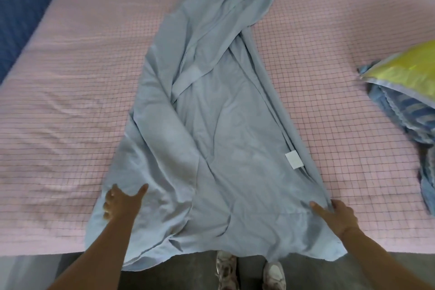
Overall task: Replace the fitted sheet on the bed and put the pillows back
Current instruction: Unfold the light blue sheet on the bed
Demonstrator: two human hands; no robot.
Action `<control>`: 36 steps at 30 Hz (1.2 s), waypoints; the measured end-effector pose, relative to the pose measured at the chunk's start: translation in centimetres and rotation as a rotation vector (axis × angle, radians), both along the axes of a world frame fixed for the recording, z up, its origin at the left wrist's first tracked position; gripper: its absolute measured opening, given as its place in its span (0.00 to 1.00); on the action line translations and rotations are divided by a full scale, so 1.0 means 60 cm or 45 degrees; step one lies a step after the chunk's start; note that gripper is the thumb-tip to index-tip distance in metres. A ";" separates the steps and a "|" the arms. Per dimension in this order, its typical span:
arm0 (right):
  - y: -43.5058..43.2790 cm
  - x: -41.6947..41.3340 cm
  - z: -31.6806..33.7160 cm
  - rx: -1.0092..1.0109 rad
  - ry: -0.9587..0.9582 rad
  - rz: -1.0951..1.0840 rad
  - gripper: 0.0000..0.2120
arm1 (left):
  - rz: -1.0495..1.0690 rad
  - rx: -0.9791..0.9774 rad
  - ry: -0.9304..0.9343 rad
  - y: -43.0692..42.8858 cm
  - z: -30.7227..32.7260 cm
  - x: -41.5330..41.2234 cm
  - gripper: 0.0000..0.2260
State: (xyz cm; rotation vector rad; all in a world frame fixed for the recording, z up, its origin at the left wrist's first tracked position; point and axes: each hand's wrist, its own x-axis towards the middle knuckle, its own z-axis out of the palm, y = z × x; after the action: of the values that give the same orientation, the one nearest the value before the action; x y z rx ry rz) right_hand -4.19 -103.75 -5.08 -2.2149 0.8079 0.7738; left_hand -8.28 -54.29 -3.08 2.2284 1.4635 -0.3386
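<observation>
A light blue fitted sheet [211,125] lies bunched in a long crumpled strip down the middle of the bed, over a pink checked mattress cover [70,113]. Its near end hangs over the bed's front edge, and a white label [293,160] shows near its right hem. My left hand [122,205] grips the sheet's left edge near the front, thumb spread out on top. At the right hem, my right hand [336,216] pinches the cloth, thumb on top and fingers curled round the edge. A yellow-and-blue pillow [404,66] lies at the bed's right side.
A blue striped pillow or cloth [400,110] is heaped under the yellow one at the right edge. A dark blue padded panel [23,7] runs along the bed's far left. My shoes [226,268] stand on grey floor at the bed's front edge.
</observation>
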 end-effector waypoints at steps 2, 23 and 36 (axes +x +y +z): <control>0.018 0.009 0.005 0.025 -0.041 -0.052 0.33 | 0.046 -0.019 -0.018 0.050 -0.017 -0.003 0.47; 0.253 0.046 0.017 0.640 -0.228 -0.153 0.54 | 0.044 -0.997 -0.449 0.028 -0.047 0.074 0.11; 0.316 0.038 0.048 0.863 -0.115 -0.257 0.16 | 0.237 -0.079 -0.228 0.025 -0.062 0.037 0.56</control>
State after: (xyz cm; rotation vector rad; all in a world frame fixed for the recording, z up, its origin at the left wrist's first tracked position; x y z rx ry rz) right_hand -1.90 -84.79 -2.21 -1.5282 0.5964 0.7094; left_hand -6.08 -52.77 -6.83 1.9983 1.5266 -0.1192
